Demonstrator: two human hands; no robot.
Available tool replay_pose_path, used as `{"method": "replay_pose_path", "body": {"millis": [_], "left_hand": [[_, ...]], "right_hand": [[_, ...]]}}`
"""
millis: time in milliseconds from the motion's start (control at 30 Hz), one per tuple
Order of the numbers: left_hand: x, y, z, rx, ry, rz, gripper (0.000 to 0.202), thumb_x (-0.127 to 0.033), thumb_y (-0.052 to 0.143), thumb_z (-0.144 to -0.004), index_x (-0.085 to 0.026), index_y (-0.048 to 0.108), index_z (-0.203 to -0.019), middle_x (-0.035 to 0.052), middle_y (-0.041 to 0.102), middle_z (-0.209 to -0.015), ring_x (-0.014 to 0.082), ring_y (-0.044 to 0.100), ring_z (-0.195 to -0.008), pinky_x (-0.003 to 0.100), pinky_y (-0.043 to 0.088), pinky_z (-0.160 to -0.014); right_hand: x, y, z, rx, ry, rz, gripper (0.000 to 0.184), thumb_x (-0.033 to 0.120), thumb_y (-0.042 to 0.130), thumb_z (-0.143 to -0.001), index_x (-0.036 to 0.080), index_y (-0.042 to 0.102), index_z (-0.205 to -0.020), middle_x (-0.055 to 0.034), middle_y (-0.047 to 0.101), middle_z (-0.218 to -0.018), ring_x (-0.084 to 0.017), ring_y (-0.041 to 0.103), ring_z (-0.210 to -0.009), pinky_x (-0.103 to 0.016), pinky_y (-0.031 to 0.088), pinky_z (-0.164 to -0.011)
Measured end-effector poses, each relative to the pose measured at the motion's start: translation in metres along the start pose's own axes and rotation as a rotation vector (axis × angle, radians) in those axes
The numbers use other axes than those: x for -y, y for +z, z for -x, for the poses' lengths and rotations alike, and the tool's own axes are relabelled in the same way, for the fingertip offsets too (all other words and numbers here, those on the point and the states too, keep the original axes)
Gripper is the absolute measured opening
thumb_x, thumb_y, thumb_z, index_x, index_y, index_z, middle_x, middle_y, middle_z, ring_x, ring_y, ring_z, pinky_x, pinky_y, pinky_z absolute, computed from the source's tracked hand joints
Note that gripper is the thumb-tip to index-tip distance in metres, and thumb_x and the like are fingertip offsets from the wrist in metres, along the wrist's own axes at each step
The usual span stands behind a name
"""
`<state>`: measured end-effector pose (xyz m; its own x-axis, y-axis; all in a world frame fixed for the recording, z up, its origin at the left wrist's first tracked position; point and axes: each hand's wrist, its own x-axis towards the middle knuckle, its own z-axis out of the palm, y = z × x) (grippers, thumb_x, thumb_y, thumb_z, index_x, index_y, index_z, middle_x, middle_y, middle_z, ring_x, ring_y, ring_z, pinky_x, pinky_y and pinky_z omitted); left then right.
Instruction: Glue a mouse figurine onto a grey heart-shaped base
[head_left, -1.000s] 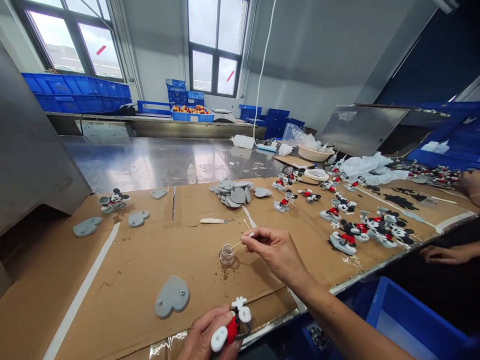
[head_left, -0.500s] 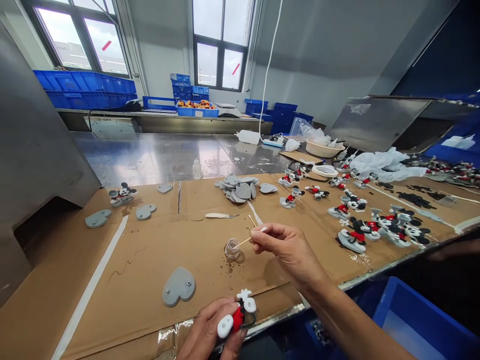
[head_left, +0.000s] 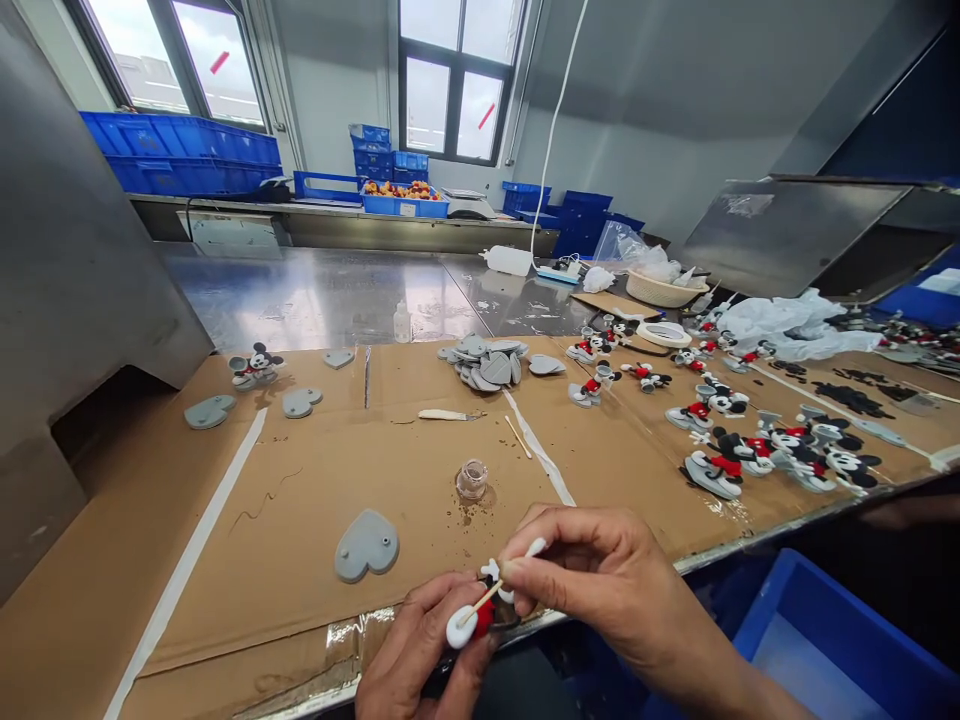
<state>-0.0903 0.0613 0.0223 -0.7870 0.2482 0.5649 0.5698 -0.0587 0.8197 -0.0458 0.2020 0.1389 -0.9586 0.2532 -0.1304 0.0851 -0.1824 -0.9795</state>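
My left hand (head_left: pixel 431 650) is closed around a Mickey Mouse figurine (head_left: pixel 486 618) at the table's front edge, its white soles facing up. Between thumb and fingers, my right hand (head_left: pixel 585 570) pinches a cotton swab (head_left: pixel 489 596). A white tip sticks out above the fingers, and the stick's lower end meets one white sole. Just beyond the hands stands a small open glass jar (head_left: pixel 472 481) with wet spots around it. To the left lies a grey heart-shaped base (head_left: pixel 367 546) with two small studs or holes. The figurine's head is hidden by my left hand.
A pile of grey bases (head_left: pixel 486 364) lies at the back, with a white-handled knife (head_left: pixel 450 415) and another swab (head_left: pixel 517 437) before it. Finished-looking figurines (head_left: pixel 724 465) crowd the right side. A blue bin (head_left: pixel 795 610) sits below the edge at right; a metal housing (head_left: pixel 97 220) rises at left.
My right hand has brought the swab from the jar down to the figurine's sole. The left hand still holds the figurine. The camera view has shifted slightly.
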Motion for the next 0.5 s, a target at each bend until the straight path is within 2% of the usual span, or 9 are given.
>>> {"method": "replay_pose_path", "body": {"millis": [167, 333, 500], "left_hand": [[0.001, 0.001, 0.000, -0.024, 0.004, 0.018, 0.017, -0.034, 0.065, -0.088, -0.033, 0.072, -0.104, -0.0034, 0.073, -0.097, 0.0121, 0.070, -0.086, 0.016, 0.050, -0.082], [0.002, -0.001, 0.002, 0.027, 0.005, 0.008, 0.019, -0.035, 0.063, -0.090, -0.033, 0.071, -0.108, -0.0042, 0.072, -0.100, 0.0104, 0.069, -0.090, 0.014, 0.048, -0.086], [0.004, 0.000, 0.003, -0.002, -0.005, -0.074, 0.018, -0.039, 0.062, -0.090, -0.034, 0.072, -0.103, -0.0043, 0.074, -0.098, 0.0112, 0.070, -0.088, 0.015, 0.048, -0.083]], "right_hand": [[-0.005, -0.001, 0.002, 0.008, -0.004, 0.072, 0.013, 0.026, 0.080, -0.075, 0.015, 0.075, -0.071, -0.0001, 0.066, -0.067, -0.008, 0.060, -0.061, -0.016, 0.050, -0.061], [0.000, -0.002, 0.005, 0.001, -0.036, 0.105, 0.011, 0.025, 0.080, -0.074, 0.016, 0.076, -0.070, -0.0003, 0.066, -0.068, -0.008, 0.060, -0.061, -0.016, 0.049, -0.060], [0.007, -0.008, -0.004, -0.104, -0.112, 0.069, 0.013, 0.026, 0.082, -0.071, 0.017, 0.074, -0.067, 0.0005, 0.065, -0.064, -0.009, 0.061, -0.059, -0.018, 0.051, -0.060]]}}
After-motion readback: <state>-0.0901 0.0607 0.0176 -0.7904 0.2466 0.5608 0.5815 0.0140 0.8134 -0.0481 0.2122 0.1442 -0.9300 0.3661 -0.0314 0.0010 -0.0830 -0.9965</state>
